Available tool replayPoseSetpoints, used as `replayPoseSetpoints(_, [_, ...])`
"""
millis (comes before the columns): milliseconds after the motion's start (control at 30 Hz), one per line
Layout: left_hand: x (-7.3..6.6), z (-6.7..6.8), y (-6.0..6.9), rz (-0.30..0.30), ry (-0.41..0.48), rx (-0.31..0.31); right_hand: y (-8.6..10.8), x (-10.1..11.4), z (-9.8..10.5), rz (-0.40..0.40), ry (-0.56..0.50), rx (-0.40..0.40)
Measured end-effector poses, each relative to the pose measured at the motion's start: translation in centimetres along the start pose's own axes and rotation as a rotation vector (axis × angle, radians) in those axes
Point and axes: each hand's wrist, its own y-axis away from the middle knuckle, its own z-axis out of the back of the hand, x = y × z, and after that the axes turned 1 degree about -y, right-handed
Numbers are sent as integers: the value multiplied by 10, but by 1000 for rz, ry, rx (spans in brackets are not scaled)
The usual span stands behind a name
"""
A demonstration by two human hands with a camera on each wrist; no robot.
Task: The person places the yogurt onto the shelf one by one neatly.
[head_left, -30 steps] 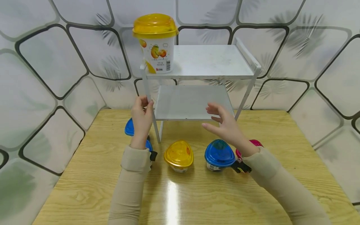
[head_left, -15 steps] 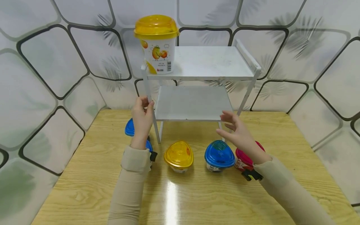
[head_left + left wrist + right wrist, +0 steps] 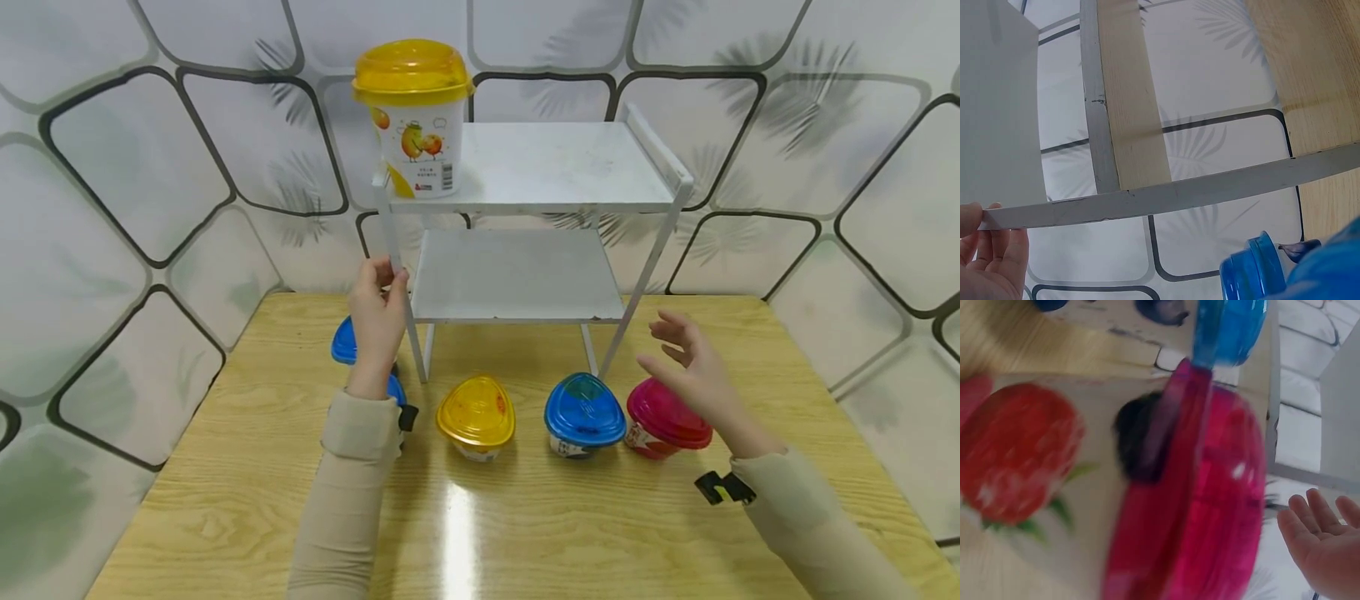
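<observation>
In the head view, my left hand [image 3: 378,321] grips the front left leg of the white two-tier shelf [image 3: 517,275]. The left wrist view shows its fingers and thumb [image 3: 999,250] around the grey-white bar [image 3: 1147,201]. My right hand [image 3: 697,375] is in the air behind and above the pink-lidded tub [image 3: 667,417], fingers loosely bent, holding nothing. In the right wrist view, that hand [image 3: 1325,544] is past the pink lid [image 3: 1225,487], apart from the shelf. A yellow-lidded bucket [image 3: 420,125] stands on the top tier's left end.
A yellow-lidded tub [image 3: 477,414] and a blue-lidded tub [image 3: 584,412] stand on the wooden table [image 3: 300,517] in front of the shelf. Two more blue lids, one at the back [image 3: 344,342], are partly hidden by my left hand and wrist. A patterned wall covering [image 3: 285,142] surrounds the table.
My right hand has moved right and somewhat down, from in front of the lower tier to beyond the shelf's right leg, uncovering the pink-lidded tub. My left hand has kept its grip.
</observation>
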Motion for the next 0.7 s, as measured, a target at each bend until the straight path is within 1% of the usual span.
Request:
replayPoseSetpoints(200, [1,-1,-1,-2,-13,-6,11,-13,12,-18,57,-31])
replayPoseSetpoints(400, [1,-1,-1,-1,-12,-5,20,-25,19,-43,106,-54])
replayPoseSetpoints(700, [2,-1,0,17,4,-5,34,-42,24,-89,82,-33])
